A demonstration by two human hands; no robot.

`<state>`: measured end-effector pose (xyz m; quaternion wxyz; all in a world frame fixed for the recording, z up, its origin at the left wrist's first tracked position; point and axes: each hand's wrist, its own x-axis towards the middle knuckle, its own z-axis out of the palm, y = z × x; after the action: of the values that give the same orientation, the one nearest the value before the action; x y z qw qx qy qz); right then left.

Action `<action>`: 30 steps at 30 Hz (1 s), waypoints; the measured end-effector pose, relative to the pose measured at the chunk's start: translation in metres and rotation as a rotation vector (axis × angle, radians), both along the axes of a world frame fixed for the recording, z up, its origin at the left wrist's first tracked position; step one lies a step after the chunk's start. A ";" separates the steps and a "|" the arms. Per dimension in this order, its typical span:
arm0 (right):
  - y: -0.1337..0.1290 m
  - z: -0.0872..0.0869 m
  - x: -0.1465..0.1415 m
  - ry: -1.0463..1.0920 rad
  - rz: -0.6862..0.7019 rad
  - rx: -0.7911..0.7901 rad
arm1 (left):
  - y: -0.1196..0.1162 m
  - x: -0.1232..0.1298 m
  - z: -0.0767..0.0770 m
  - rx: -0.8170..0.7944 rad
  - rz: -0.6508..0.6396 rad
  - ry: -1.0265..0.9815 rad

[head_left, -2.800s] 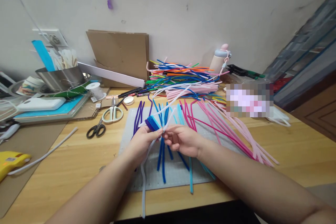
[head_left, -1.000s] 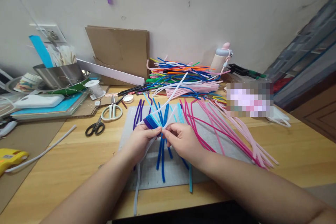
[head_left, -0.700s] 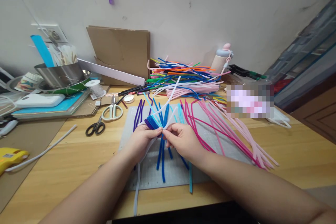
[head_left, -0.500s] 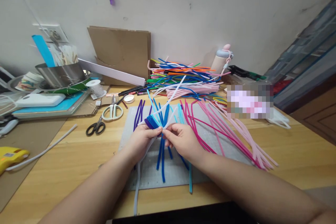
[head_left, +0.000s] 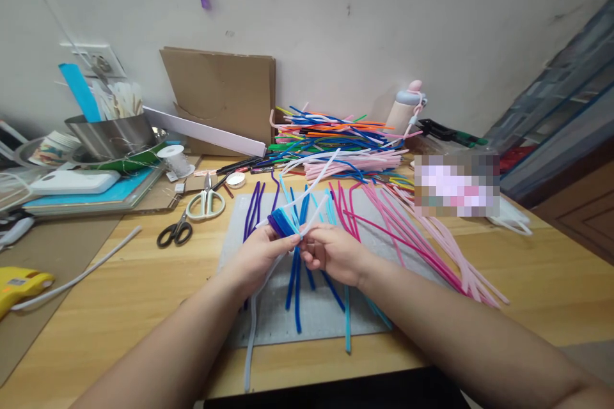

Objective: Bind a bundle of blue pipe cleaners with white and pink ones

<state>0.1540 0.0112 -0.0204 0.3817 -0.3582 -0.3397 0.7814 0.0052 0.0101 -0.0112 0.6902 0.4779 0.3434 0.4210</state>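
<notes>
My left hand (head_left: 266, 252) is closed on a bundle of bent pipe cleaners (head_left: 284, 222), purple, blue and light blue, fanned side by side. My right hand (head_left: 333, 252) pinches a white pipe cleaner (head_left: 316, 209) at the bundle's right end, fingertips meeting my left thumb. White lengths stick up beyond both hands, and another pale one hangs from my left hand past the front of the grey cutting mat (head_left: 273, 319). Under my hands, loose blue pipe cleaners (head_left: 298, 307) lie on the mat. Purple ones (head_left: 254, 204) are at its left, pink ones (head_left: 422, 236) at its right.
A big pile of mixed pipe cleaners (head_left: 336, 134) lies at the back. Black-handled scissors (head_left: 175, 233) and white-handled scissors (head_left: 206, 204) rest left of the mat. A yellow glue gun (head_left: 22, 284) is far left, a bottle (head_left: 401, 112) stands back right.
Both hands have shifted slightly right with the bundle. The white ends have tilted further right and lower, and my right wrist has turned a little.
</notes>
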 end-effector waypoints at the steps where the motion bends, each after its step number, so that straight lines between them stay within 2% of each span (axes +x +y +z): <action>1: 0.001 0.000 0.000 0.007 -0.004 -0.015 | 0.000 0.000 0.000 0.009 0.002 -0.005; 14: 0.002 0.000 0.001 0.010 -0.020 -0.029 | 0.004 -0.003 0.004 -0.135 -0.042 0.021; 22: 0.003 -0.002 0.001 -0.016 -0.040 -0.032 | 0.002 -0.001 0.004 -0.100 -0.040 -0.006; 30: 0.004 0.001 0.006 0.013 0.061 -0.039 | 0.007 -0.004 0.000 -0.052 0.021 -0.018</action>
<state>0.1597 0.0149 -0.0197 0.3526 -0.3500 -0.3326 0.8016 0.0010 0.0167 -0.0114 0.7011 0.4521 0.3530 0.4235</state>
